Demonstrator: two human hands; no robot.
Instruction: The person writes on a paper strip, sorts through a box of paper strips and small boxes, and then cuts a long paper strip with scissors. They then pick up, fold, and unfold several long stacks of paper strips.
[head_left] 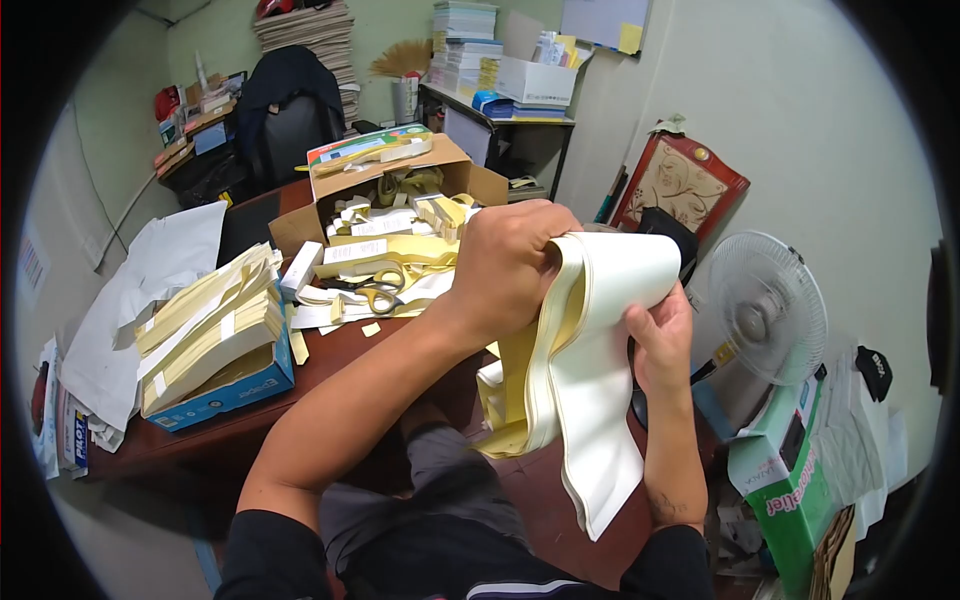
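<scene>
In front of me hangs a folded bundle of long white and pale-yellow paper strips (595, 350), looped at the top with its ends dangling over the floor. My left hand (512, 262) is closed in a fist around the bundle's upper left side. On the right edge, my right hand (662, 342) pinches the strips, its thumb on the white face and its other fingers mostly hidden behind. Scissors (380, 292) with dark and yellow handles lie on the desk (335, 365), left of my left forearm, among loose strips.
A blue box (225, 390) on the desk is stacked with cut strips. Behind it, an open cardboard box (480, 180) holds rolls and scraps. To the right stand a fan (760, 310) and a green box (790, 510). A chair (290, 110) stands at the back.
</scene>
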